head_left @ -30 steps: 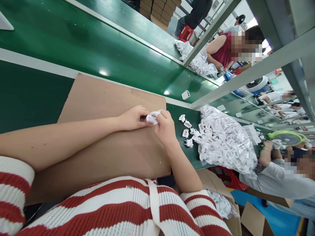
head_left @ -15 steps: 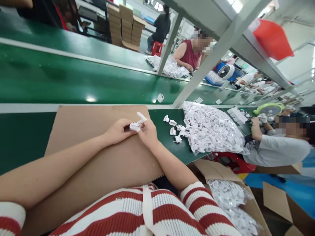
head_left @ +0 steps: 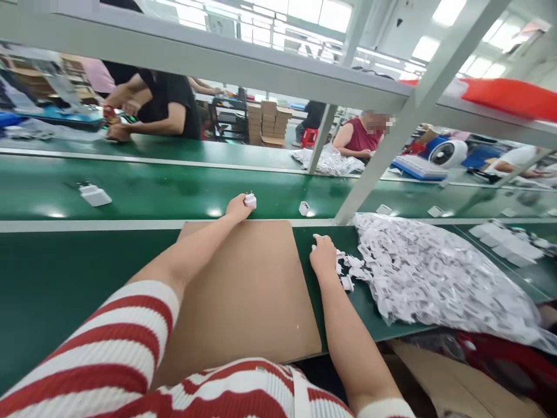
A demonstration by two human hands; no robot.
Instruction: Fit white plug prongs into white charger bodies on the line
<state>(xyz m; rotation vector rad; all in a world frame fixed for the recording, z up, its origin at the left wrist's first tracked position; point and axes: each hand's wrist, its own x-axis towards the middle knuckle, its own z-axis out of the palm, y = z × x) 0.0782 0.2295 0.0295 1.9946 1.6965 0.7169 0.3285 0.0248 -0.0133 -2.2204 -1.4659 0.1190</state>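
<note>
My left hand [head_left: 238,208] is stretched out over the green belt, just past the cardboard's far edge. It grips a white plug adapter [head_left: 250,201] whose metal pins point up. My right hand [head_left: 324,254] is at the left end of a small group of loose white plug parts [head_left: 355,263] on the green bench. Its fingers are bent together with white at the tips; whether that is finger covers or a part in the grip is unclear. A clear plastic bag [head_left: 439,273] full of white plug parts lies right of that hand.
A cardboard sheet [head_left: 243,296] covers the bench before me. On the green belt [head_left: 174,194] stand more adapters, one white adapter [head_left: 96,195] at left and another white adapter [head_left: 304,208] near a slanted metal post [head_left: 374,157]. People sit across the belt.
My hands were together over the cardboard around a white plug piece. They have parted: the left went forward to the belt with an adapter, the right went right to the loose parts.
</note>
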